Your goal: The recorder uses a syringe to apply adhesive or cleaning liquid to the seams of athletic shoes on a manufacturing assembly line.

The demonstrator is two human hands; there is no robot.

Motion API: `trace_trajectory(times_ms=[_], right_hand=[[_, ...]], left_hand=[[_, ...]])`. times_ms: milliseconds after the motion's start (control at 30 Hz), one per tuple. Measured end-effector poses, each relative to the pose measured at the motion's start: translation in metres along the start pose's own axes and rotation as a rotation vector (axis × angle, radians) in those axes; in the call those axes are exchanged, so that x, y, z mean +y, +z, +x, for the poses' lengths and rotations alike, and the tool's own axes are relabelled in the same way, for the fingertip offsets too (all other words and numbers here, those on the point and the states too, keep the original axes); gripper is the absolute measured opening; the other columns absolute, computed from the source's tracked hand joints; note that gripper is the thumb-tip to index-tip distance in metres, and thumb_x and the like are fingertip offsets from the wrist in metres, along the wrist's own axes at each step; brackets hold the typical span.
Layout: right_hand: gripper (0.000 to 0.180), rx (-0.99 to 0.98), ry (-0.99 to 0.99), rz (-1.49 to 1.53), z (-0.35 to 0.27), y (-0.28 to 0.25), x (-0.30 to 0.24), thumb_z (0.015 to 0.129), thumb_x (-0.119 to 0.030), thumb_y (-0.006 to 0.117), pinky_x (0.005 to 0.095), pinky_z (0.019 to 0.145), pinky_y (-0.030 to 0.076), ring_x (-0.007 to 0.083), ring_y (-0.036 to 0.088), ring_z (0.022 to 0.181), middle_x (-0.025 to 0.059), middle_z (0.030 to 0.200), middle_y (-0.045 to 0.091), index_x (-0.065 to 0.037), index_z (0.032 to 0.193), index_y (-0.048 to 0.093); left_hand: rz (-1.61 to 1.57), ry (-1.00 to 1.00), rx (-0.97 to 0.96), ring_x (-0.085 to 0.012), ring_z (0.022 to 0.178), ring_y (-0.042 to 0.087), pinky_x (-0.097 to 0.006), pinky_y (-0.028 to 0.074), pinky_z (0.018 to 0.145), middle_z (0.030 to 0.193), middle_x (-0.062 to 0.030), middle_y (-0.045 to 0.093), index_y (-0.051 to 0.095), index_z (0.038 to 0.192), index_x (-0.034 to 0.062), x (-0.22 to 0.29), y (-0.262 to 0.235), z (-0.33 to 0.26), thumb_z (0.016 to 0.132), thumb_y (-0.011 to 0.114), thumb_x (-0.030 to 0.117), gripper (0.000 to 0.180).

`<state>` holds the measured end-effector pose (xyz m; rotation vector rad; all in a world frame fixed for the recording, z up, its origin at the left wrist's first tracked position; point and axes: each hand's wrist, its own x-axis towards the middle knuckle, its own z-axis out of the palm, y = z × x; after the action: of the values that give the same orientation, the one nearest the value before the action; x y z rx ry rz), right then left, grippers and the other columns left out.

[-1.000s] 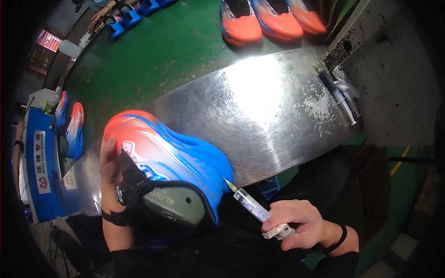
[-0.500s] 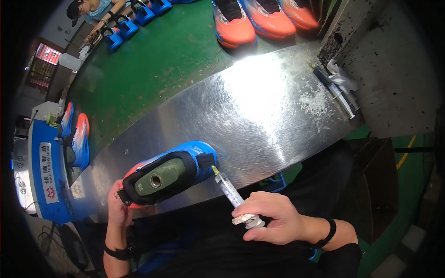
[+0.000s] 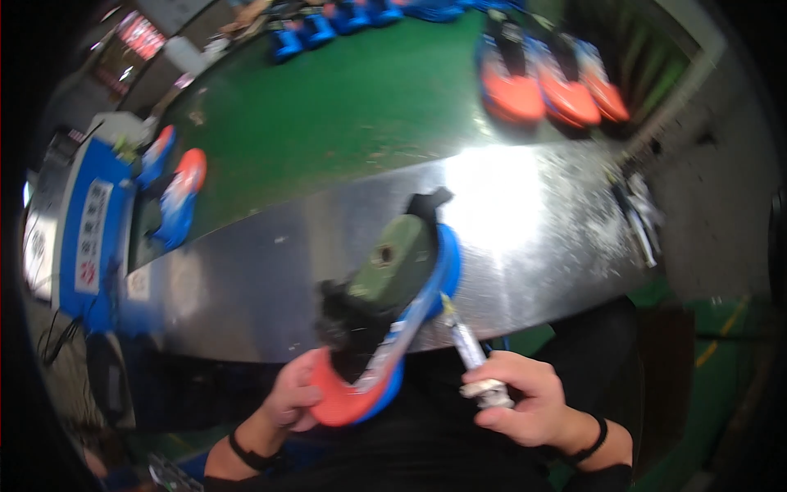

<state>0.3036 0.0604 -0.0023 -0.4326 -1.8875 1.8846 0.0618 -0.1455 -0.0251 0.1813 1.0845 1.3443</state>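
Note:
My left hand (image 3: 293, 394) is closed on the orange toe of a sports shoe (image 3: 447, 254). The shoe has a blue and white side and a dark collar, and a green shoe last (image 3: 393, 266) with a round hole fills its opening. It is tilted over the metal worktop's near edge, its toe toward me and its heel pointing away. My right hand (image 3: 525, 402) grips a clear syringe (image 3: 466, 343) near its whitish, crusted rear end. The yellowish tip is close to the shoe's blue side; blur hides whether they touch.
Three orange-toed shoes (image 3: 512, 94) stand at the far right of the green surface (image 3: 328, 115), and a row of blue ones (image 3: 316, 31) at the back. Two more shoes (image 3: 182, 201) are by a blue machine (image 3: 111, 238) on the left. Another syringe (image 3: 638, 221) lies at the metal worktop's (image 3: 270, 287) right end.
The shoe has swung round in my left hand, its toe now toward me and its heel away. The syringe has moved along with it, tip still near the shoe. The whole view has shifted.

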Motion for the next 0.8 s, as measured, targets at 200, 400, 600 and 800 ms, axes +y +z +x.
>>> trace_trajectory(times_ms=[200,400,600,800], right_hand=[[0.045,-0.016,0.077,0.015,0.005,0.006,-0.026,0.078,-0.038,0.072,0.0249,0.055,0.037,0.0121,0.051,0.061,0.0081,0.074,0.060,0.002,0.097,0.062],[0.040,-0.159,0.172,-0.052,-0.003,-0.004,-0.061,0.077,-0.033,0.074,0.0249,0.053,0.037,0.0113,0.051,0.060,0.0071,0.073,0.062,0.001,0.095,0.065],[0.040,-0.226,0.073,-0.229,-0.022,-0.027,-0.082,0.073,-0.027,0.077,0.0288,0.053,0.038,0.0173,0.051,0.057,0.0093,0.081,0.068,0.001,0.098,0.065],[0.035,-0.099,-0.113,-0.270,-0.049,-0.031,-0.092,0.071,-0.024,0.076,0.0314,0.056,0.039,0.0200,0.060,0.064,0.0075,0.080,0.065,0.001,0.093,0.065]], left_hand=[[-0.330,-0.066,-0.216,-0.0237,0.116,0.051,-0.038,0.039,0.101,0.124,-0.0169,0.050,0.026,0.134,-0.0018,-0.019,0.018,0.013,0.080,0.065,0.007,0.067],[-0.464,-0.196,-0.378,-0.0209,0.117,0.050,-0.037,0.038,0.102,0.126,-0.0111,0.050,0.031,0.134,-0.0008,-0.014,0.040,0.029,0.082,0.061,0.006,0.060],[-0.488,-0.343,-0.396,-0.0240,0.119,0.050,-0.042,0.041,0.100,0.127,-0.0084,0.052,0.040,0.134,0.0102,-0.025,0.064,0.056,0.080,0.058,0.000,0.057],[-0.452,-0.344,-0.567,-0.0289,0.115,0.052,-0.046,0.044,0.096,0.125,-0.0115,0.053,0.046,0.129,0.0096,-0.039,0.084,0.087,0.086,0.055,0.002,0.045]])
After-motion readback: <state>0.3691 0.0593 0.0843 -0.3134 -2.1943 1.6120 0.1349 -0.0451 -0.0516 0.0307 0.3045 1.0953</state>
